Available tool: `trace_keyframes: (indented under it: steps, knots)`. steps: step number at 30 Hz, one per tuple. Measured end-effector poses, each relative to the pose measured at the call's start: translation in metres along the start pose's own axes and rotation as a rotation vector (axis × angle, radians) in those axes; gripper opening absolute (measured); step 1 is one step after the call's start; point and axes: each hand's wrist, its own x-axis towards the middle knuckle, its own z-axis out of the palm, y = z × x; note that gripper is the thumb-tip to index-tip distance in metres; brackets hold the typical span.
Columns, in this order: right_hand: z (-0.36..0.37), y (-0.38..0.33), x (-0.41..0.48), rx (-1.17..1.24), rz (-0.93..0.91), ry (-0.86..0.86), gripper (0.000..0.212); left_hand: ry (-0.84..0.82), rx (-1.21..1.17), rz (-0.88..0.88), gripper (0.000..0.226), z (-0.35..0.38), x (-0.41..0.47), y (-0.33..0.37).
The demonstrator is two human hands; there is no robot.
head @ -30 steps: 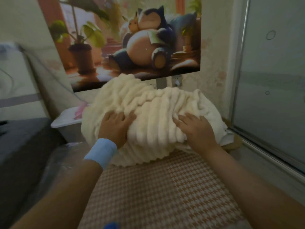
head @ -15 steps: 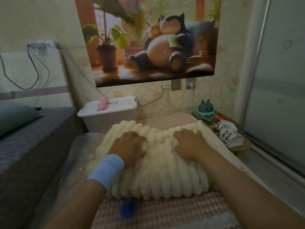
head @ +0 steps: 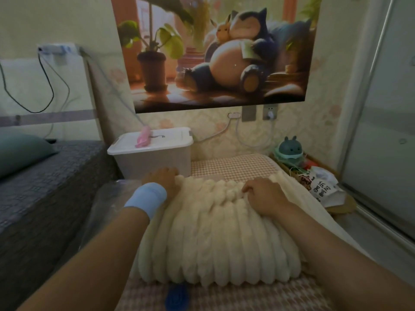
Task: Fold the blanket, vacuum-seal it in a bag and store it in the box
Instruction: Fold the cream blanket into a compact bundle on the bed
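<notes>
I see the folded blanket (head: 215, 232) filling lower centre on the checked mat (head: 231, 164), with the clear bag (head: 105, 205) crumpled along its left edge. The lidded box (head: 155, 153) stands behind, bare mat to its right. My right hand (head: 262, 196) fingers pinch the blanket's ribs; my left hand (head: 160, 176) fingers I cannot tell.

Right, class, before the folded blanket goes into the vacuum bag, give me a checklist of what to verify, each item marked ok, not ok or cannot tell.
1. Blanket folded compactly: ok.
2. Right hand has a grip on the far edge, fingers curled in: ok.
3. Left hand grip at the far left corner: cannot tell, fingertips hidden.
4. Vacuum bag mouth open: cannot tell, it lies crumpled beside the blanket.
5. Storage box opened: not ok, lid on, pink object on top.
</notes>
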Motion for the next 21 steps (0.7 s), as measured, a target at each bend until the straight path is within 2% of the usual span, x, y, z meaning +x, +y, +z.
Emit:
trace_keyframes:
  steps: [2, 4, 5, 7, 8, 9, 11, 12, 14, 15, 16, 18, 19, 21]
  knots:
    - [0.001, 0.008, 0.016, -0.104, 0.009, -0.018, 0.053, -0.076, 0.018, 0.142, 0.065, 0.000, 0.010, 0.002]
    - [0.006, 0.018, 0.031, -0.224, 0.063, -0.184, 0.074, -0.222, 0.048, 0.131, 0.069, 0.006, 0.018, -0.001]
    - [0.010, 0.026, 0.037, -0.287, 0.080, -0.261, 0.077, -0.287, 0.031, 0.093, 0.068, 0.008, 0.022, -0.005]
    - [0.008, 0.040, 0.043, -0.364, 0.090, -0.358, 0.063, -0.314, -0.093, 0.041, 0.061, 0.005, 0.027, -0.018]
    - [0.005, 0.044, 0.046, -0.356, 0.091, -0.328, 0.053, -0.274, -0.174, 0.001, 0.058, 0.002, 0.032, -0.028]
    - [-0.002, 0.044, 0.051, -0.327, 0.069, -0.218, 0.049, -0.221, -0.241, -0.047, 0.057, -0.003, 0.039, -0.038]
    - [-0.013, 0.039, 0.066, -0.349, -0.013, 0.099, 0.051, -0.134, -0.278, -0.136, 0.058, -0.008, 0.054, -0.056]
    - [-0.017, 0.036, 0.075, -0.430, -0.037, 0.193, 0.050, -0.117, -0.252, -0.178, 0.057, -0.006, 0.059, -0.060]
    - [-0.022, 0.025, 0.087, -0.567, 0.022, 0.198, 0.044, -0.090, -0.143, -0.270, 0.046, 0.004, 0.062, -0.058]
    - [-0.021, 0.019, 0.087, -0.572, 0.055, 0.164, 0.049, -0.058, -0.071, -0.293, 0.037, 0.009, 0.058, -0.053]
    - [-0.020, 0.011, 0.084, -0.538, 0.045, 0.149, 0.052, 0.021, -0.041, -0.279, 0.027, 0.014, 0.052, -0.049]
    - [-0.011, -0.005, 0.069, -0.367, -0.095, 0.137, 0.041, 0.188, -0.148, -0.117, 0.017, 0.017, 0.040, -0.041]
    - [-0.005, -0.012, 0.059, -0.185, -0.126, 0.044, 0.037, 0.193, -0.241, -0.013, 0.019, 0.017, 0.034, -0.036]
    - [0.009, -0.016, 0.036, 0.098, -0.057, -0.303, 0.058, -0.006, -0.280, 0.116, 0.029, 0.027, 0.021, -0.029]
